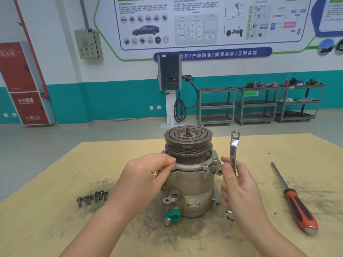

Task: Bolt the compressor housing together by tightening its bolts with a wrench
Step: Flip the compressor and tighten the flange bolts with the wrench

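Automotive training workshop: car-systems wall poster (204,21), charging station (169,75), parts trolleys (259,104) beyond the wrench-holding hand, fire cabinet (24,84), grimy workbench (55,219).

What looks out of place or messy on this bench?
Dark grime is smeared over the board around the compressor and the loose bolts. Nothing looks broken; the wrench is held upright in the right hand.

left hand (146,173): forearm reaching forward, fingertips pinched together | right hand (239,186): raised, fingers curled round a silver metal ring wrench (233,151)
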Demonstrator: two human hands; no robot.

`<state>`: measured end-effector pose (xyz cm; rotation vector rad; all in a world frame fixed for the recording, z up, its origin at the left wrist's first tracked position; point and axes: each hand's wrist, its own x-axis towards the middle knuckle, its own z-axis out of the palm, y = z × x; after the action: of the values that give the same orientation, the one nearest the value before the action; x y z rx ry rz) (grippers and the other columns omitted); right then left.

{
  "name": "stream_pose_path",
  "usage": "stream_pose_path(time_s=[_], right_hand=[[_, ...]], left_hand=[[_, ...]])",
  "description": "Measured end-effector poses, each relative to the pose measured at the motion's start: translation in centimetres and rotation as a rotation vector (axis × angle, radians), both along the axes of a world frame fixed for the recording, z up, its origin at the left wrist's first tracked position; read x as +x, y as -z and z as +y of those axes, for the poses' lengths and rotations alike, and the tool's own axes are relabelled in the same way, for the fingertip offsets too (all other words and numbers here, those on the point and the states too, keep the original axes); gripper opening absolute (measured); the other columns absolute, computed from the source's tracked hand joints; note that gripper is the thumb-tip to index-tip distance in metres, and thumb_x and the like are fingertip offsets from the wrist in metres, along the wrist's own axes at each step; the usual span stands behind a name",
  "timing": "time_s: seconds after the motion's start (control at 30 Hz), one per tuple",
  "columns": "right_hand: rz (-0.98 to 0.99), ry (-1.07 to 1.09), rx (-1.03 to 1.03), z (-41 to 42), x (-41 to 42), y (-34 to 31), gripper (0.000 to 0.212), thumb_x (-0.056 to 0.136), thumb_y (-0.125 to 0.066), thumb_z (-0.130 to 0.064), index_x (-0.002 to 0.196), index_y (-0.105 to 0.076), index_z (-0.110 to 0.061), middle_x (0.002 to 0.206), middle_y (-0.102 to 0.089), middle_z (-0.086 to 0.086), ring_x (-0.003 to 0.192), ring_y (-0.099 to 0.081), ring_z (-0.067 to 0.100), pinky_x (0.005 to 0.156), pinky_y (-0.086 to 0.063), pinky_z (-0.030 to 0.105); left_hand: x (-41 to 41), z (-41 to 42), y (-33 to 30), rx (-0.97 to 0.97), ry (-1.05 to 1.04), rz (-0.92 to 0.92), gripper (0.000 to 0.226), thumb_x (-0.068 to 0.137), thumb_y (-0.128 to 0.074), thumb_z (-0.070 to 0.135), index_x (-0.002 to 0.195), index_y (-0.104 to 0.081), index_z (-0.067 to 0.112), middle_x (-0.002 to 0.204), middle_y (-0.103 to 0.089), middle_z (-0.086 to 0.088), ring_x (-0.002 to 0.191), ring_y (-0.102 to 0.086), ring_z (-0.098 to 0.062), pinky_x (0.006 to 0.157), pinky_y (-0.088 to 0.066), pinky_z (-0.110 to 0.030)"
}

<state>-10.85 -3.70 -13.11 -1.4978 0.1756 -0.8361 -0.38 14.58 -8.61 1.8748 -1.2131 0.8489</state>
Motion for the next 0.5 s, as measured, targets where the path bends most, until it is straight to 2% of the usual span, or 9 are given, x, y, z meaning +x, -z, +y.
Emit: stream_pose_path(time_s=[0.1,0.23,0.3,0.37,0.4,0.47,0.5], right_hand=[[-0.002,-0.004,-0.014,0.0,-0.1,0.05,0.043,0.073,-0.056,-0.065,0.108,-0.059,-0.039,0.048,-0.05,-0.019,0.039,-0.043,-0.001,0.041,-0.032,0.01],[0.019,0.005,-0.075,0.32,-0.09,0.11,0.042,0.069,-0.059,-0.066,0.109,-0.057,-0.052,0.052,-0.054,-0.022,0.043,-0.049,-0.002,0.044,-0.036,0.015],[0.029,0.013,-0.121,0.58,-0.12,-0.08,0.038,0.068,-0.058,-0.067,0.105,-0.056,-0.059,0.052,-0.055,-0.023,0.046,-0.052,-0.003,0.049,-0.037,0.012],[0.029,0.008,-0.122,0.68,-0.21,-0.27,0.037,0.067,-0.058,-0.066,0.104,-0.056,-0.059,0.052,-0.056,-0.023,0.046,-0.053,-0.003,0.046,-0.037,0.01],[0.03,0.005,-0.113,0.66,-0.25,-0.27,0.04,0.067,-0.058,-0.066,0.105,-0.057,-0.056,0.051,-0.055,-0.022,0.045,-0.052,-0.002,0.046,-0.037,0.011],[0.026,-0.024,-0.053,0.64,-0.31,-0.24,0.044,0.071,-0.053,-0.065,0.11,-0.057,-0.045,0.048,-0.048,-0.017,0.04,-0.043,0.0,0.044,-0.033,0.015],[0.022,-0.044,-0.015,0.59,-0.3,-0.21,0.044,0.073,-0.049,-0.064,0.11,-0.055,-0.04,0.047,-0.043,-0.013,0.039,-0.036,0.001,0.041,-0.03,0.018]], left_hand=[[0.17,0.17,0.19,0.006,0.024,0.043,0.009,0.087,-0.072,0.02,0.093,-0.079,0.018,0.09,-0.071,0.016,0.092,-0.062,0.0,0.085,-0.047,-0.009],[0.59,0.02,0.03,-0.002,0.017,0.188,0.014,0.087,-0.073,0.018,0.094,-0.078,0.029,0.089,-0.064,0.021,0.094,-0.06,0.004,0.082,-0.042,-0.004],[0.69,-0.03,-0.02,0.008,0.004,0.209,0.019,0.086,-0.074,0.011,0.093,-0.078,0.028,0.088,-0.064,0.02,0.094,-0.059,0.004,0.081,-0.041,-0.003],[0.55,-0.03,0.2,0.012,0.022,0.167,0.017,0.086,-0.074,0.011,0.094,-0.079,0.024,0.088,-0.065,0.02,0.095,-0.059,0.001,0.082,-0.042,-0.006],[0.5,0.04,0.41,0.004,0.048,0.158,0.015,0.087,-0.074,0.015,0.095,-0.079,0.027,0.09,-0.067,0.022,0.097,-0.059,0.0,0.084,-0.042,-0.007],[0.58,0.17,0.6,-0.021,0.085,0.238,0.012,0.086,-0.075,0.041,0.097,-0.074,0.044,0.1,-0.066,0.027,0.109,-0.054,0.002,0.09,-0.037,-0.005],[0.85,0.18,0.6,-0.04,0.084,0.325,0.023,0.08,-0.073,0.057,0.102,-0.068,0.054,0.111,-0.06,0.032,0.115,-0.05,0.004,0.092,-0.035,-0.004]])
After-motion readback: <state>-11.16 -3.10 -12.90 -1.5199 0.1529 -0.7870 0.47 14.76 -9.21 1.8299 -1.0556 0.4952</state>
